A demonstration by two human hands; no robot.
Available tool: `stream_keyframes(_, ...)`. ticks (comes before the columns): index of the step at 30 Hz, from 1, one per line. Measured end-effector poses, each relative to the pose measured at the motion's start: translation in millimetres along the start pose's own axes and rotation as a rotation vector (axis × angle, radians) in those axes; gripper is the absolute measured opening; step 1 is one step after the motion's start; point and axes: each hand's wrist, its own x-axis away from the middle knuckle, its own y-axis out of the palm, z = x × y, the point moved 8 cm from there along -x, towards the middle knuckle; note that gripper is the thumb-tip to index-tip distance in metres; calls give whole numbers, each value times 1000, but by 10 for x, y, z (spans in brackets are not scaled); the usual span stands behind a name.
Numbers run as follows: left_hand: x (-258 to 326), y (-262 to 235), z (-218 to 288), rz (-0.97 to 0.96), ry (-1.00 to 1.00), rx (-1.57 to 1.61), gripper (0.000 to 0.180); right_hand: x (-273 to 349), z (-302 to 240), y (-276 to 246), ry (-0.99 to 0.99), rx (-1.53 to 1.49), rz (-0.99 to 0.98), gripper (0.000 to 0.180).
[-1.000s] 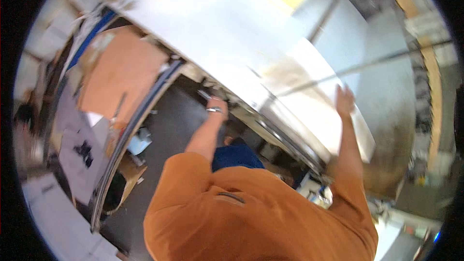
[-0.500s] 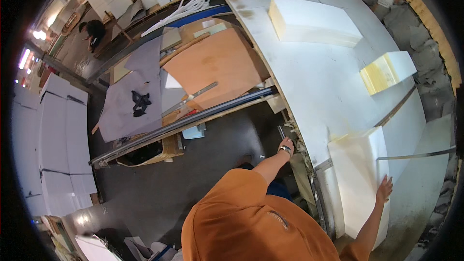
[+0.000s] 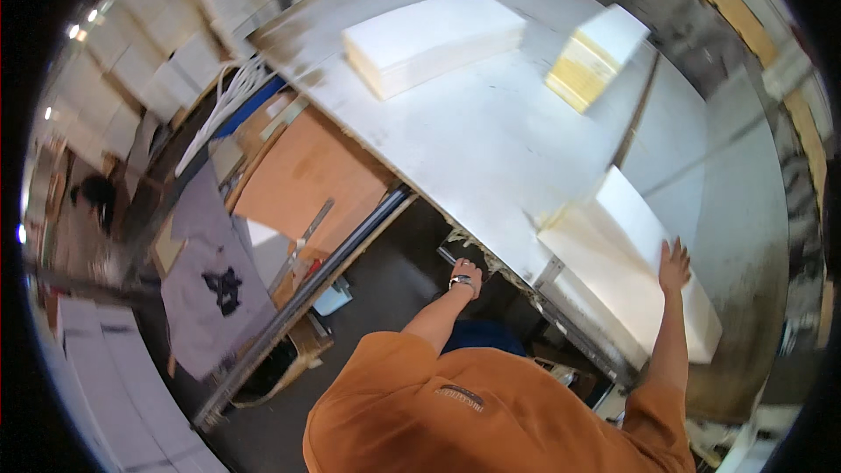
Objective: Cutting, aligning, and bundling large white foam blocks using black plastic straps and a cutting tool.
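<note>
My left hand (image 3: 467,278), with a watch at its wrist, is closed around a short metal bar (image 3: 447,255) by the near edge of the white table (image 3: 438,158). On the right, my right hand (image 3: 674,264) lies with fingers stretched against the side of a long white foam block (image 3: 613,250). The block rests on the table along a metal straightedge (image 3: 583,333). A thin dark strip, blurred, runs from near the block's far end toward the right. My left fingers partly hide the bar.
Farther back on the table stand a long stack of white foam slabs (image 3: 434,44) and a smaller yellow-sided foam block (image 3: 583,70). A slot (image 3: 638,109) crosses the tabletop. To the left, a lower bench bears orange sheet (image 3: 311,180) and grey sheet (image 3: 206,276). A person (image 3: 95,197) crouches far left.
The view has turned to the right, so the surroundings appear shifted left. My left hand keeps hold of the bar, and my right hand stays against the foam block with its fingers more spread.
</note>
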Motion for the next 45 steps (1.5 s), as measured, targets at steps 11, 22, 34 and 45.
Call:
stream_keyframes(11, 76, -110, 74, 2, -53, -62, 54, -25, -592, -676, -55, -88, -10, 85)
stream_keyframes(22, -628, -772, 256, 5, 163, 866, 34, 103, -1195, -1063, -270, -281, 219, 86)
stream_keyframes(34, -2352, -1429, 988, 34, 301, 791, 58, 244, -2836, -910, -452, -260, 123, 59)
stream_keyframes(45, -375, -1744, 484, -142, 1020, 236, 54, 1603, -3236, -1376, -585, -1075, 129, 70)
